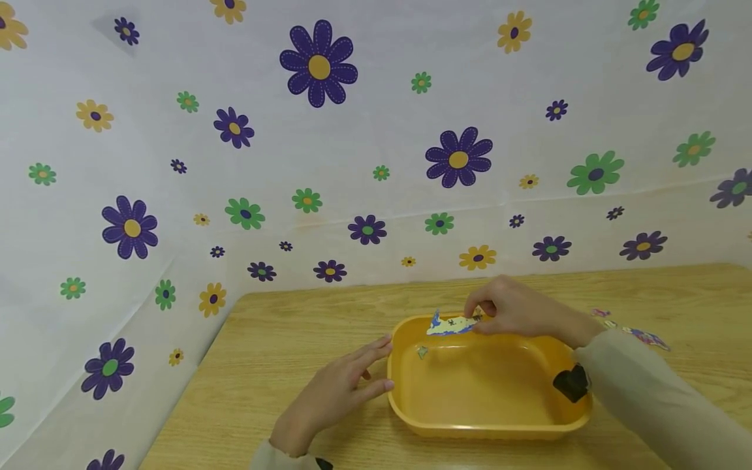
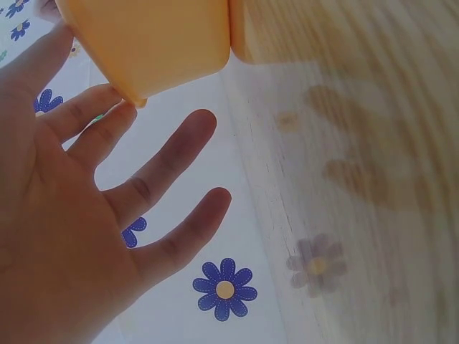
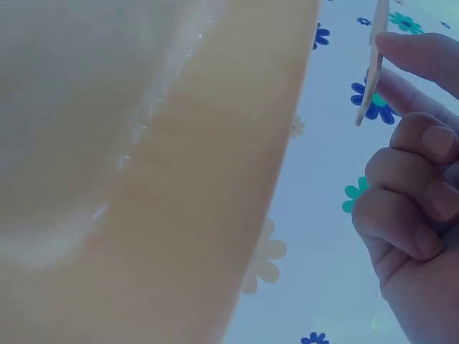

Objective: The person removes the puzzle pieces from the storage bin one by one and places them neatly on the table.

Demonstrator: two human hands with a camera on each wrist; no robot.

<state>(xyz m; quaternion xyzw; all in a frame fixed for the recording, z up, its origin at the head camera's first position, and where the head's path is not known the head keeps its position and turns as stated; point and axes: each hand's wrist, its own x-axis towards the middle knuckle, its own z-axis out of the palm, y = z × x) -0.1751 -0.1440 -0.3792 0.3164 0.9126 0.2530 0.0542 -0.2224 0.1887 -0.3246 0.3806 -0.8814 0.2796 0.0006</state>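
My right hand pinches a thin, flat cream piece with blue edges between thumb and index finger, over the far rim of a yellow plastic tub. In the right wrist view the piece shows edge-on, with the other fingers curled below. My left hand touches the tub's left side with its fingertips, the fingers spread and nearly straight. The left wrist view shows this hand with some fingertips at the tub's edge. A small greenish piece lies inside the tub at the far left.
Several flat colourful pieces lie on the wooden table to the right of the tub, behind my right forearm. A white flower-printed sheet hangs behind the table and along its left side.
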